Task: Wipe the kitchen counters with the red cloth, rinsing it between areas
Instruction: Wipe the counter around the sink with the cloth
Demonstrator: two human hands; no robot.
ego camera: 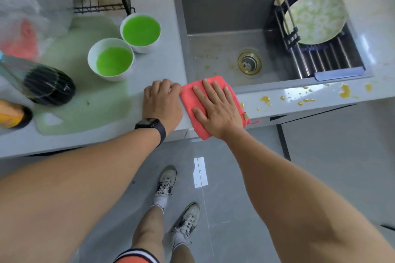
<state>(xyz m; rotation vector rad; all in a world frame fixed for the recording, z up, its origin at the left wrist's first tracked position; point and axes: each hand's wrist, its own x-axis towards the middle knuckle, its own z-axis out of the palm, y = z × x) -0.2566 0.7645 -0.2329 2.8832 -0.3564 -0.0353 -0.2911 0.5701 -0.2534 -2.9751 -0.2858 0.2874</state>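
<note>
The cloth (190, 100) lies flat on the front strip of the bench (154, 66), at the near left corner of the sink (215, 49), with its near edge hanging over the bench front. The right hand (215, 104) presses down on it with straight, spread fingers, covering most of its right part. The left hand (162, 102) rests on the bench just left of the cloth, fingers curled under, knuckles beside the cloth's left edge; whether it touches the cloth I cannot tell, and it holds nothing. A watch (151, 126) sits on that wrist. Yellow spills (344, 90) dot the strip to the right of the cloth. Left of the hands stand two bowls (111, 60) of green liquid beside a pale green board (85, 100). A plate (316, 19) sits on a rack (327, 57) over the sink's right side
</note>
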